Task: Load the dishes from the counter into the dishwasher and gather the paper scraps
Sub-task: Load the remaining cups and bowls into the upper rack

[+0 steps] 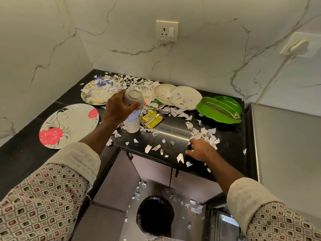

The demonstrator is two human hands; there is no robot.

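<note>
The left hand [119, 108] is raised above the black counter [231, 136], fingers and thumb curled round a small white bowl [134, 97], which is tipped so that its base faces the camera. Directly beneath that hand a white cup [132, 126] stands upright on the counter; whether bowl and cup touch cannot be told. The right hand [202, 150] lies low on the counter near its front edge, fingers spread and extended, holding nothing, its fingertips at the near side of a pile of paper scraps [205, 134]. More scraps are scattered across the counter from the back corner to the front edge. A floral plate [69, 126] with red blooms lies flat at the left, apart from the rest. Behind the left hand a patterned plate [94, 94] is heaped with scraps. Two cream plates [192, 92] overlap at the back, each bearing a few scraps, and green leaf-shaped dishes [217, 110] sit stacked just to their right. A yellow packet [152, 119] lies beside the white cup. On the floor [156, 186] below stands a bin [155, 216] with a dark liner, with torn paper lying around it. A wall socket [167, 30] is mounted above the counter.
</note>
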